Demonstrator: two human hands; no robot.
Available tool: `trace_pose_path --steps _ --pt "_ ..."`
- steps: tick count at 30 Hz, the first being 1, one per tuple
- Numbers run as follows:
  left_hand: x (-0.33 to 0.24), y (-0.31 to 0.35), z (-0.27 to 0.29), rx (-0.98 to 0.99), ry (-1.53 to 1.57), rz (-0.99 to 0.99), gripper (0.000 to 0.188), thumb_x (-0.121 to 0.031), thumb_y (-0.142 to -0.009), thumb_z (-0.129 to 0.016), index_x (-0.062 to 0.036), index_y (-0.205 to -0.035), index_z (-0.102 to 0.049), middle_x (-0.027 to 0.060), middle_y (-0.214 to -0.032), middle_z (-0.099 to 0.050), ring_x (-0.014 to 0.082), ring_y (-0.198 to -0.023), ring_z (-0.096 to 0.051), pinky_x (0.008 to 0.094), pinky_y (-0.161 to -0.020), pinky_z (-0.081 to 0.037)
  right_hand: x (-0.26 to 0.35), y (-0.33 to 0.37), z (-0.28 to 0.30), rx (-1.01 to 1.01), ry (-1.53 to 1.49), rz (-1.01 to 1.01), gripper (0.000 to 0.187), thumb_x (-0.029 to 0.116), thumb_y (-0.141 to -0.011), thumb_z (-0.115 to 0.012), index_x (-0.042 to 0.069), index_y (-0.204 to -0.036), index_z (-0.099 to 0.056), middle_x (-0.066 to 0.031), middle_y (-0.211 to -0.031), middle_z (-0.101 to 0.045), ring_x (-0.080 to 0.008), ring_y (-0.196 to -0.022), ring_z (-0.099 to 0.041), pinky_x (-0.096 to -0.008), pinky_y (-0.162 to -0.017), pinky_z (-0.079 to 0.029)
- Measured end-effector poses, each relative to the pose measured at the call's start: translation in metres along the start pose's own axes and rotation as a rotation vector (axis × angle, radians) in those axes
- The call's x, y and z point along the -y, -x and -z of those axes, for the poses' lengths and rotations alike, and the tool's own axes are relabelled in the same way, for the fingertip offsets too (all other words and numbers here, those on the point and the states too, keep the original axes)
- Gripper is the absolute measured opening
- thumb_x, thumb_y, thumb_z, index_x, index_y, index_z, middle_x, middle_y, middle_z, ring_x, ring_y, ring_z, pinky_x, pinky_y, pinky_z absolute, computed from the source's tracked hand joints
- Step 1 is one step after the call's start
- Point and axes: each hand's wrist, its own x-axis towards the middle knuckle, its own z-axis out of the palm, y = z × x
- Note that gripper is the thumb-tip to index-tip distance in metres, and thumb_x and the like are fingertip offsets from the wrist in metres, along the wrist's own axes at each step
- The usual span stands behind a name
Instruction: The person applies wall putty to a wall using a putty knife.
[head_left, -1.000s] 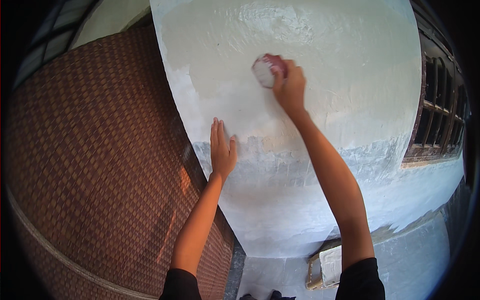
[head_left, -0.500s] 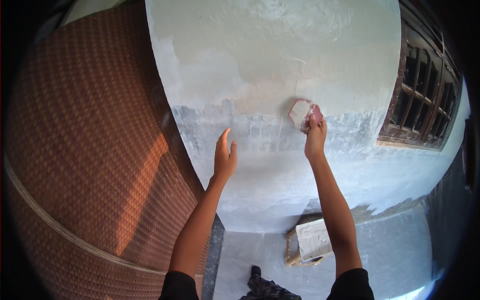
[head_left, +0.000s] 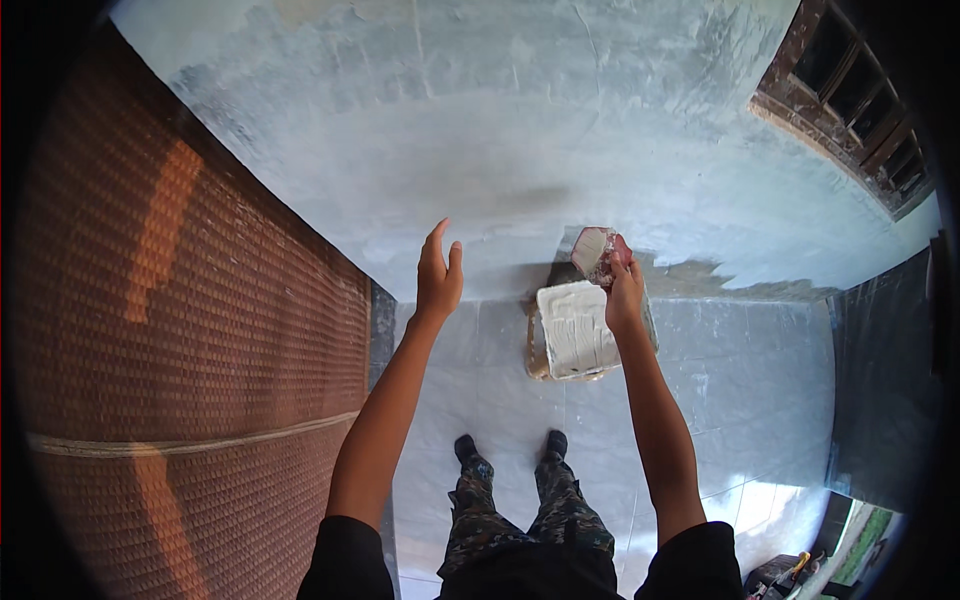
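In my right hand is a reddish putty scraper, its blade coated with pale filler. The fingers close round its near end, and it hangs just above the far edge of a flat board or tray spread with thick white putty. That tray rests on a low stool, whose top it mostly hides. My left hand is raised in the air to the left of the tray, fingers stretched and thumb apart, holding nothing. Beyond both hands stands a wall with patchy white and grey coating.
A brown woven mat screen runs along my left, crossed by a pale strip. At upper right is a wooden barred window. Grey tiles cover the floor around my feet. Some dark items lie at lower right.
My view has tipped down, bringing my legs and the whole tray into sight. The right hand has brought the scraper from the wall down to the tray. My left hand stays raised and open.
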Motion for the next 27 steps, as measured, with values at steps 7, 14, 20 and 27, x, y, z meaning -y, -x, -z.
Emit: trace_pose_path --steps 7,14,20,27 --pt "0.042 0.117 -0.148 0.060 0.071 0.190 0.043 -0.018 -0.102 -0.048 -0.0006 -0.142 -0.044 0.0224 -0.142 -0.052 0.0362 -0.134 -0.048 0.0429 -0.111 -0.037 -0.046 -0.011 0.155 -0.049 0.430 -0.083 0.033 0.017 -0.101 -0.059 0.001 -0.129 -0.056 -0.0067 -0.118 -0.065 -0.0139 -0.106 -0.062 -0.0295 -0.090 -0.049" --pt "0.099 0.221 -0.247 0.154 0.098 0.360 0.045 -0.018 -0.103 -0.047 0.0004 -0.143 -0.041 0.0240 -0.144 -0.048 0.0387 -0.135 -0.046 0.0445 -0.112 -0.036 -0.107 -0.031 0.253 -0.033 0.975 0.046 0.030 0.018 -0.100 -0.061 -0.001 -0.124 -0.060 -0.0091 -0.110 -0.071 -0.0147 -0.097 -0.067 -0.0302 -0.084 -0.051" --pt "0.145 0.255 -0.316 0.105 0.127 0.486 0.050 -0.015 -0.102 -0.047 -0.0008 -0.149 -0.034 0.0206 -0.149 -0.043 0.0326 -0.138 -0.044 0.0427 -0.111 -0.036 -0.168 -0.055 0.256 0.189 1.261 0.284 0.020 0.011 -0.093 -0.066 0.007 -0.112 -0.069 -0.0127 -0.098 -0.074 -0.0289 -0.092 -0.070 -0.0353 -0.078 -0.052" --pt "0.175 0.245 -0.357 0.045 0.153 0.420 0.056 -0.013 -0.102 -0.044 0.0038 -0.153 -0.025 0.0250 -0.155 -0.033 0.0344 -0.145 -0.033 0.0412 -0.118 -0.027 -0.208 -0.080 0.202 0.414 1.388 0.731 0.015 0.012 -0.090 -0.068 0.016 -0.103 -0.073 -0.0033 -0.084 -0.071 -0.0271 -0.079 -0.061 -0.0395 -0.073 -0.045"
